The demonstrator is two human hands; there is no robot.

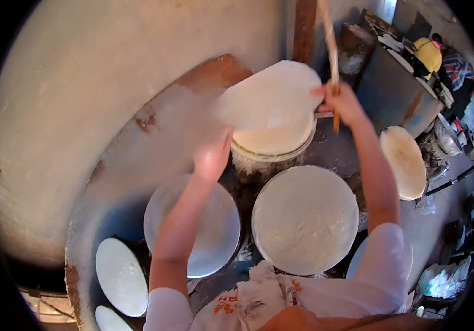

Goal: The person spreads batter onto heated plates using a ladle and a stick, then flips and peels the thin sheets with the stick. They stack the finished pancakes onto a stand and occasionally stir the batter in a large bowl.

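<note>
A thin, pale round sheet (278, 96) lies over the top of a round steaming pot (273, 156), one side of it spreading past the rim. My right hand (344, 105) is closed around a long, thin wooden stick (332, 49), its fingertips at the sheet's right edge. Steam blurs my left hand (213, 154), which is by the sheet's lower left edge; its grip is hidden. Nearer to me are two round pale covers, the right one (306, 220) with whitish residue and the left one (215, 231) partly behind my left forearm.
Steam drifts over a curved, rust-stained metal surface (160, 118) on the left. More round discs stand there, such as a white one (121, 277). To the right leans a tan disc (403, 163). Metal pots (446, 135) and a person in a yellow garment (428, 55) are farther right.
</note>
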